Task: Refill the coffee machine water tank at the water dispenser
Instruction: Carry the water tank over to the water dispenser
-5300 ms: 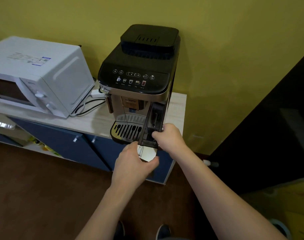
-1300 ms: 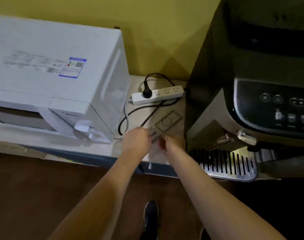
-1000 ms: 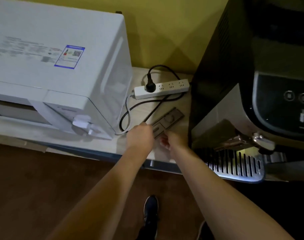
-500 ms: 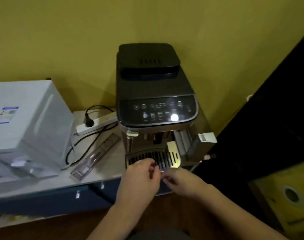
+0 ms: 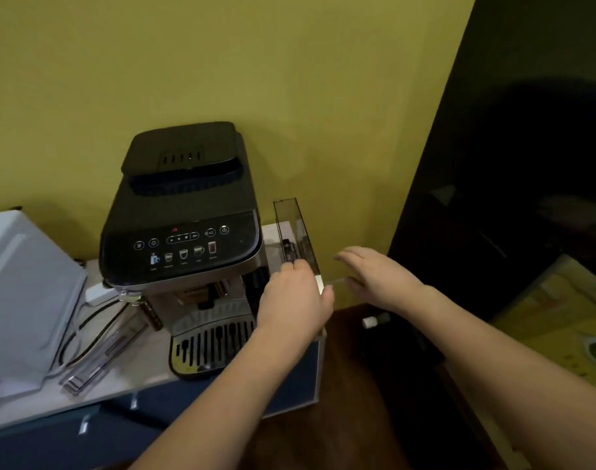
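Between the two hands, at the right flank of the coffee machine (image 5: 184,245), the clear water tank (image 5: 294,232) now stands free of its slot, tall and narrow. Half a second ago it was only partly drawn out and both hands hovered low by the drip tray (image 5: 211,344); now the left hand (image 5: 294,300) is up at the tank's front end, fingers curled round it near the white handle tab (image 5: 320,283). The right hand (image 5: 377,274) floats just beside the tank with its fingers straight and loosely spread, touching nothing that can be made out. Off to the far left of the left hand, the tank lid (image 5: 101,352) lies on the counter (image 5: 147,378) near the microwave (image 5: 22,300), much as it lay moments before. So the tank looks ready to be carried off; filling is not yet begun.

The left hand covers the tank's lower front, so the exact grip is hidden, and whether its base rests on the counter is unclear. Any water level is unreadable through the dim plastic. No water dispenser is recognisable; the area to the right of the right hand is dark.
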